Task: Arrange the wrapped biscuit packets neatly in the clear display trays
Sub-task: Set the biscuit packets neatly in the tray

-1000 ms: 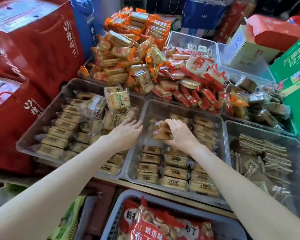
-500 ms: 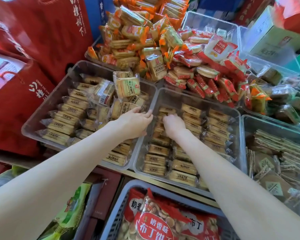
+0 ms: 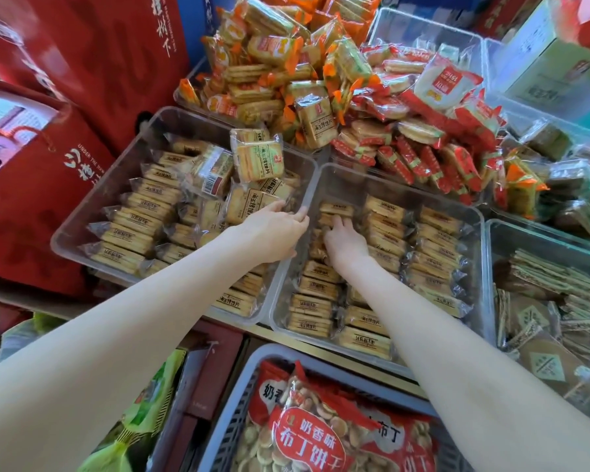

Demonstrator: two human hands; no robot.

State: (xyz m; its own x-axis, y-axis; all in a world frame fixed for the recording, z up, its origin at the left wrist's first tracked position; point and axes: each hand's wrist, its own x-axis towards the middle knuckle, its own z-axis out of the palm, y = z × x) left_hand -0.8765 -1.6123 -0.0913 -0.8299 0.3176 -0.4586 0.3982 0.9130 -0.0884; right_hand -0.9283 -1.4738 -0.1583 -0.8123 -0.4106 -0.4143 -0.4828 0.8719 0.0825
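Crowded shop shelving, hemmed by red gift bags at nine o'clock and heaped orange packets at twelve, carries two clear trays side by side. The right hand [image 3: 346,241] lies palm down in the right tray [image 3: 478,233], fingers curled over a biscuit packet [image 3: 336,210] at the far end of the left column, while the left hand [image 3: 276,229] rests, fingers loosely together, over the shared rim, its tips at loose packets in the left tray [image 3: 82,229]. To do this well, I would seat that packet flush with its column, label up, before releasing, then draw the tumbled ones at eleven o'clock singly.
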